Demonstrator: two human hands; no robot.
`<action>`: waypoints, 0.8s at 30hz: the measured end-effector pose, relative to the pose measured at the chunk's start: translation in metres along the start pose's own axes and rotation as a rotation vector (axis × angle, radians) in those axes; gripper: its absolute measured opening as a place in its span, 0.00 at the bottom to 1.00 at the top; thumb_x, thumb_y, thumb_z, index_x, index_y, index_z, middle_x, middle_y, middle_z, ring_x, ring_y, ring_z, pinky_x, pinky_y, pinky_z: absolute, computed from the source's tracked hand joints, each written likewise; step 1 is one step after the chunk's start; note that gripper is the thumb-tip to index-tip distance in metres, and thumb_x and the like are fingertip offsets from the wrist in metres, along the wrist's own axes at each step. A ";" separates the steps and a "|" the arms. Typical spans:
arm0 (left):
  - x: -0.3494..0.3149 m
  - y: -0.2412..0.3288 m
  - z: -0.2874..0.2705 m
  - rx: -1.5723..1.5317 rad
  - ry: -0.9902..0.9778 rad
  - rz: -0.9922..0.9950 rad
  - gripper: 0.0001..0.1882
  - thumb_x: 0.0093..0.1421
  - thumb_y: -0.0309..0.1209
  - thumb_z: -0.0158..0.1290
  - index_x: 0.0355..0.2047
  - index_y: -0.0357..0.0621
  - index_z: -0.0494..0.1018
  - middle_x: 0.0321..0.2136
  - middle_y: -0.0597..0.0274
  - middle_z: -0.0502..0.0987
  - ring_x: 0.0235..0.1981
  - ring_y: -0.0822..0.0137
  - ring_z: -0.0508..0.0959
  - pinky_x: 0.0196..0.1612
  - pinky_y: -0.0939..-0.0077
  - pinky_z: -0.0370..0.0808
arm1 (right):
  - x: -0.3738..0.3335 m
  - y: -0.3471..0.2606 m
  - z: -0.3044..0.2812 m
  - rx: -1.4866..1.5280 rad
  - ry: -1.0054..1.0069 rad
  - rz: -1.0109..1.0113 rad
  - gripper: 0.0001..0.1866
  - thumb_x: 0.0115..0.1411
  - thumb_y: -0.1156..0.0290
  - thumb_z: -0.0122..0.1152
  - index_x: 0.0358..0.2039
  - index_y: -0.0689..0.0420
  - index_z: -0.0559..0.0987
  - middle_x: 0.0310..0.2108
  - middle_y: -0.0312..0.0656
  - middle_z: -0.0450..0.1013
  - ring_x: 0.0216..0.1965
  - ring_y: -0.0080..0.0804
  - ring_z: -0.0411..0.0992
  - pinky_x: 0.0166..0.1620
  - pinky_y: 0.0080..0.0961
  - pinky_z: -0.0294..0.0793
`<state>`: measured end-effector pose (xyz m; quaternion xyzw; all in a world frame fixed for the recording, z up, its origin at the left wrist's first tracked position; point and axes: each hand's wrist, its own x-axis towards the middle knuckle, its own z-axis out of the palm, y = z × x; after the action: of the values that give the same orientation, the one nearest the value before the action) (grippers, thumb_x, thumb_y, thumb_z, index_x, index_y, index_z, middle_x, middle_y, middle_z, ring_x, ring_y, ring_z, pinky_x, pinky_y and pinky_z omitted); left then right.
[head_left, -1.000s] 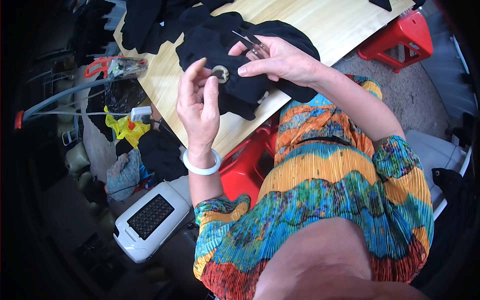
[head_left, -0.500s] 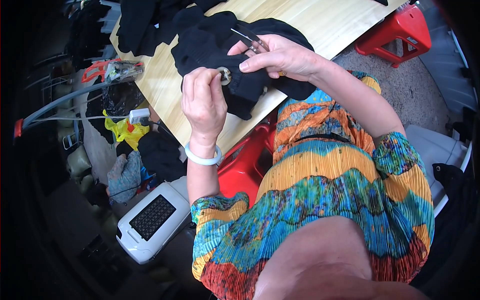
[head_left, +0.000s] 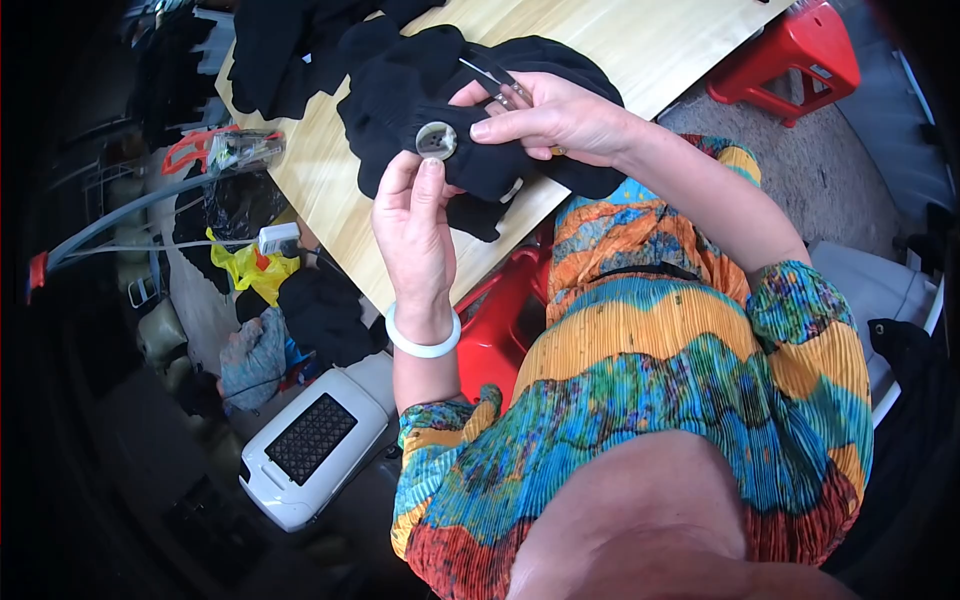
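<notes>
Between the thumb and fingers of my left hand (head_left: 414, 225) is a large round button (head_left: 436, 141), greyish with a pale rim, its face turned up. My right hand (head_left: 570, 118) is closed around a pair of small metal thread snips (head_left: 492, 77), blades pointing up and left. Its thumb extends toward the button, close to its right edge. Beneath both hands a black knitted garment (head_left: 395, 95) lies bunched on the table. I cannot tell whether the button is attached to the cloth.
The wooden table (head_left: 318, 185) has more black cloth (head_left: 275, 55) at its far left. Red plastic stools stand at the right (head_left: 790, 62) and under the near edge (head_left: 492, 345). A yellow bag (head_left: 255, 268) and a white-grey plastic case (head_left: 318, 445) are at the left.
My left hand has turned and shifted slightly right at the wrist, so the button's face now shows in full. My right hand has hardly moved, still with the snips.
</notes>
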<state>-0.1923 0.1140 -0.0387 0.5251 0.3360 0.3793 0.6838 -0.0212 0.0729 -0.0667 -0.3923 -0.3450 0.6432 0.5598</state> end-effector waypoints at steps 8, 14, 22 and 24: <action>0.009 0.000 -0.001 -0.166 -0.014 -0.106 0.03 0.55 0.27 0.50 0.27 0.42 0.71 0.22 0.70 0.71 0.22 0.80 0.69 0.28 0.86 0.69 | -0.022 -0.012 0.000 -0.729 0.381 -0.388 0.20 0.58 0.57 0.47 0.41 0.61 0.65 0.29 0.45 0.70 0.34 0.38 0.70 0.39 0.26 0.67; 0.008 0.006 0.009 -0.155 0.046 -0.132 0.02 0.54 0.26 0.50 0.26 0.41 0.69 0.20 0.70 0.69 0.21 0.79 0.68 0.26 0.87 0.68 | -0.025 -0.010 -0.005 -1.074 0.278 -0.712 0.13 0.52 0.60 0.54 0.31 0.56 0.72 0.25 0.39 0.70 0.26 0.37 0.70 0.30 0.29 0.68; 0.008 0.004 0.011 -0.066 0.035 -0.146 0.03 0.54 0.26 0.50 0.24 0.44 0.68 0.19 0.71 0.68 0.19 0.81 0.67 0.23 0.89 0.66 | -0.027 -0.014 -0.010 -1.155 0.217 -0.696 0.11 0.50 0.63 0.55 0.30 0.56 0.72 0.23 0.39 0.69 0.26 0.36 0.69 0.28 0.28 0.67; 0.008 0.004 0.011 -0.044 0.040 -0.154 0.04 0.54 0.27 0.50 0.23 0.44 0.68 0.18 0.72 0.68 0.18 0.81 0.67 0.22 0.90 0.66 | -0.027 -0.013 -0.011 -1.159 0.196 -0.693 0.11 0.50 0.64 0.56 0.30 0.57 0.71 0.22 0.38 0.68 0.26 0.35 0.69 0.28 0.27 0.67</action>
<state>-0.1796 0.1164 -0.0332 0.4752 0.3803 0.3433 0.7154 -0.0044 0.0483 -0.0572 -0.5519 -0.6873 0.0998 0.4616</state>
